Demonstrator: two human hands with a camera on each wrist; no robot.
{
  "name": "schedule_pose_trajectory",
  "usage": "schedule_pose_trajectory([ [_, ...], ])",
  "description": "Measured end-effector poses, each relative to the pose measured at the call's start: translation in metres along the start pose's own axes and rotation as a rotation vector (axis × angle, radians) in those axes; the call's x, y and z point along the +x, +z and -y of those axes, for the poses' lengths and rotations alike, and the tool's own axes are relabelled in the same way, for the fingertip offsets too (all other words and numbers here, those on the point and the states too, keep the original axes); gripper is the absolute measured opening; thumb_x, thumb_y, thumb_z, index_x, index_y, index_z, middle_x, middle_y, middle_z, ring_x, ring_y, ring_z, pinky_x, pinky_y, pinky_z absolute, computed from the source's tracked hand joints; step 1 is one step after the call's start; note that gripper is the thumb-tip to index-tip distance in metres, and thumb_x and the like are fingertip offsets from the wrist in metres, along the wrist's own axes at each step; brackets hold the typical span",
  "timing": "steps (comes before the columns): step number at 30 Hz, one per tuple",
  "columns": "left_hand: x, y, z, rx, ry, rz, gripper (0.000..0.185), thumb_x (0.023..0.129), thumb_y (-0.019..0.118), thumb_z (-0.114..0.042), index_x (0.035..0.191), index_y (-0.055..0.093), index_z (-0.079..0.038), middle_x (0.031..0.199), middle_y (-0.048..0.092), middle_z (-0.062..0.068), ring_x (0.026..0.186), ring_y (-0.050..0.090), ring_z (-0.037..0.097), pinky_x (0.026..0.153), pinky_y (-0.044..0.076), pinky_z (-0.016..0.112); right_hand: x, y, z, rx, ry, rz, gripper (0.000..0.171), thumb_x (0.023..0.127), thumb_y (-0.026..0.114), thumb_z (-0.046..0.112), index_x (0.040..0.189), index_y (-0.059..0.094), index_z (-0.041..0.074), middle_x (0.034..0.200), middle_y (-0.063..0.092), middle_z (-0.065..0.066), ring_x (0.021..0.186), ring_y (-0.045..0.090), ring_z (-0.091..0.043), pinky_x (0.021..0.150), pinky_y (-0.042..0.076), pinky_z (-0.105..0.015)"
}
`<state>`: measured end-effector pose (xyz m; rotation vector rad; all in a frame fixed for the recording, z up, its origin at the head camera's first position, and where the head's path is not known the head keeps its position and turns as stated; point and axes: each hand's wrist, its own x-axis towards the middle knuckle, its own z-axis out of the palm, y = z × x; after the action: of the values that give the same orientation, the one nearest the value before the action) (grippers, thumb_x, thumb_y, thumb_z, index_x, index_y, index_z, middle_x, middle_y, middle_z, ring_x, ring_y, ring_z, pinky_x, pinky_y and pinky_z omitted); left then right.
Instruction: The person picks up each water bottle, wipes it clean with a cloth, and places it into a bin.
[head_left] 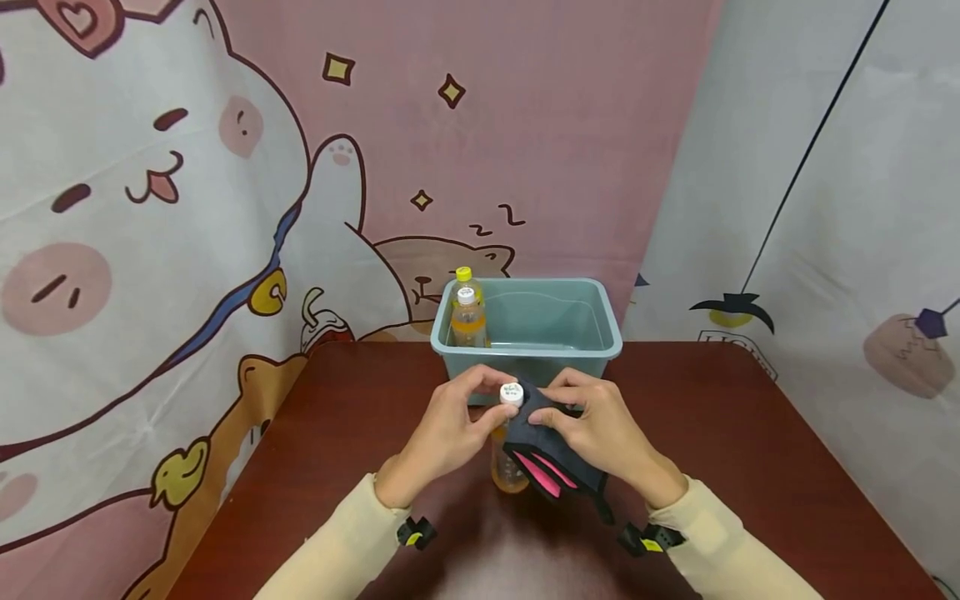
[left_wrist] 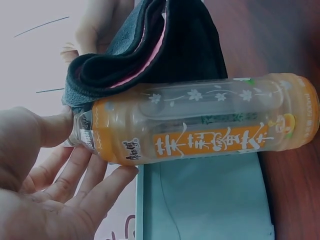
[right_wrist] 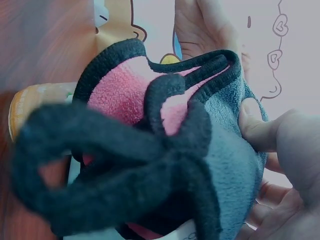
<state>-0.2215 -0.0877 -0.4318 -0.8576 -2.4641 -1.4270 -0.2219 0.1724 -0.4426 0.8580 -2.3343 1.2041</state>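
Head view: both hands (head_left: 525, 425) grasping bottle (head_left: 508, 467) and cloth (head_left: 551, 454).
Left wrist view alone reveals bottle's orange label (left_wrist: 210, 142).

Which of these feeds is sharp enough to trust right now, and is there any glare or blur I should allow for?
Head view: sharp, evenly lit, wide-angle bending at the edges, a pale glare patch on the table. Left wrist view: bottle label crisp, background washed out bright. Right wrist view: the cloth fills the frame, its nearest black loop soft and out of focus.
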Motion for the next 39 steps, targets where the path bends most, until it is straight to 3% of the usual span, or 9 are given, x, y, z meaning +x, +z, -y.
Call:
schedule_pose_trajectory([
  [4,0.001,-0.002,-0.002,-0.007,-0.003,0.017,0.037,0.105,0.088,-0.012,0.139,0.074,-0.015,0.134,0.080,0.005,0.123,0.079,0.020,0.096,0.072,0.035,-0.002,-0.003,-0.001,-0.011,-0.001,-0.003,0.030,0.092,0.100,0.009,0.121,0.092,0.010,0.098,0.075,0.012,0.081,0.067,-0.002,0.063,0.056,-0.025],
  [10,0.003,-0.004,-0.003,-0.001,0.032,0.022,0.039,0.104,0.090,-0.011,0.140,0.074,-0.014,0.133,0.081,0.006,0.123,0.080,0.022,0.097,0.072,0.037,-0.006,-0.010,-0.003,-0.017,0.012,-0.016,0.025,0.092,0.100,0.011,0.116,0.094,0.012,0.097,0.075,0.012,0.079,0.066,-0.002,0.062,0.056,-0.025],
  [19,0.008,-0.008,-0.004,0.027,0.079,-0.045,0.038,0.102,0.093,-0.011,0.136,0.076,-0.013,0.129,0.082,0.003,0.118,0.082,0.018,0.095,0.072,0.030,-0.015,-0.019,-0.011,-0.061,-0.005,-0.042,0.025,0.091,0.100,0.008,0.114,0.094,0.013,0.097,0.075,0.012,0.075,0.062,0.000,0.061,0.051,-0.020],
  [24,0.010,-0.014,-0.008,0.014,0.096,-0.081,0.037,0.101,0.093,-0.012,0.135,0.077,-0.012,0.128,0.082,0.004,0.114,0.083,0.020,0.093,0.073,0.035,-0.020,-0.022,-0.014,-0.077,-0.009,-0.051,0.026,0.090,0.101,0.006,0.115,0.094,0.012,0.097,0.074,0.012,0.074,0.060,0.000,0.061,0.049,-0.018],
  [39,0.032,-0.060,-0.035,0.086,0.151,-0.249,0.031,0.105,0.090,-0.018,0.133,0.079,-0.013,0.117,0.081,0.004,0.106,0.081,0.019,0.088,0.075,0.047,-0.031,-0.028,-0.015,-0.084,0.005,-0.059,0.026,0.091,0.100,0.008,0.116,0.094,0.014,0.098,0.074,0.014,0.074,0.061,0.001,0.058,0.047,-0.017],
])
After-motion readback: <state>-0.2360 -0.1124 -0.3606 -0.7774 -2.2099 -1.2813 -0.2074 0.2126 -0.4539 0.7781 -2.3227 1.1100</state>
